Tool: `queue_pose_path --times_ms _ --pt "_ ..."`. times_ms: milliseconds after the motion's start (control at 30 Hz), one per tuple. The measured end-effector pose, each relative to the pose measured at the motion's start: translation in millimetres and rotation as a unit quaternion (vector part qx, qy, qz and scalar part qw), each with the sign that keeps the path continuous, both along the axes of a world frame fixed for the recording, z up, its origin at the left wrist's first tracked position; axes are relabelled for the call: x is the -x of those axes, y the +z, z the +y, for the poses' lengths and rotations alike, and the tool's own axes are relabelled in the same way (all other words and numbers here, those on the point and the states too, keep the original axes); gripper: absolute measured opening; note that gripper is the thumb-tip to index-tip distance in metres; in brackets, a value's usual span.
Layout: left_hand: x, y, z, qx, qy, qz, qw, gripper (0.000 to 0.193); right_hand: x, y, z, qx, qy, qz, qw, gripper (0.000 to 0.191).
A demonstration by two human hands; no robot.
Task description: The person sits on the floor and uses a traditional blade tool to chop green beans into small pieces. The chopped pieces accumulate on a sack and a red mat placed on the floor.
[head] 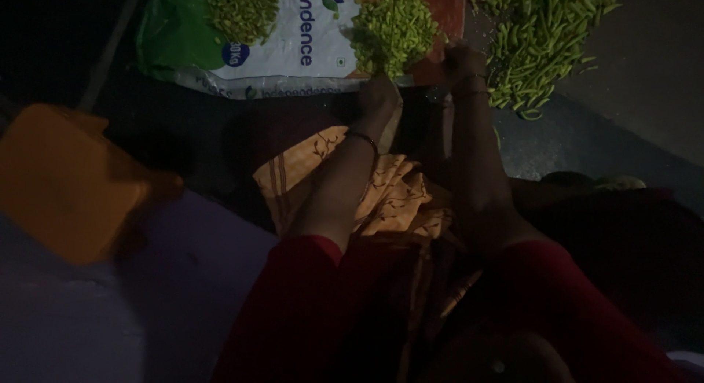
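Note:
My left hand (378, 92) reaches forward to the near edge of a heap of chopped green pieces (392, 31); its fingers look closed, but the dark hides what they hold. My right hand (460, 60) is beside it, at the right edge of the same heap, its grip also unclear. Both wrists wear thin bangles. The heap lies on a white and green plastic sack (293, 49) spread on the floor. To the right lies a large pile of whole green bean pods (546, 38).
A second small heap of green pieces (242, 10) lies on the sack at the left. An orange plastic object (70, 181) sits at the near left. Orange patterned cloth (389, 192) covers my lap. The scene is very dark.

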State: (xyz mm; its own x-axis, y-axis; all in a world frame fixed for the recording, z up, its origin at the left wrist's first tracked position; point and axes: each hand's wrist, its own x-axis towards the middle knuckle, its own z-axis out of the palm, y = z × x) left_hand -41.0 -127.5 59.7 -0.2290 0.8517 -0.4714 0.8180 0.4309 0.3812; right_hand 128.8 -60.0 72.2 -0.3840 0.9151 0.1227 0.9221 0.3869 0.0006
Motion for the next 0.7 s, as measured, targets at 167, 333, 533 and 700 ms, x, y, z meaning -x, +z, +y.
queue_pose_path --times_ms 167,333,533,700 --pt "5 -1 7 0.055 -0.004 -0.036 0.998 0.03 2 4 4 0.094 -0.013 -0.097 0.991 0.024" --pt "10 -16 18 0.02 0.026 -0.04 0.999 0.024 6 -1 3 0.079 0.006 -0.033 0.996 0.023" --pt "44 -1 36 -0.038 -0.084 -0.077 0.993 0.041 34 -10 -6 0.123 0.038 0.002 0.992 0.027" --pt "60 8 44 -0.116 -0.089 -0.112 0.983 0.032 59 -17 -14 0.166 0.022 0.109 0.98 0.027"
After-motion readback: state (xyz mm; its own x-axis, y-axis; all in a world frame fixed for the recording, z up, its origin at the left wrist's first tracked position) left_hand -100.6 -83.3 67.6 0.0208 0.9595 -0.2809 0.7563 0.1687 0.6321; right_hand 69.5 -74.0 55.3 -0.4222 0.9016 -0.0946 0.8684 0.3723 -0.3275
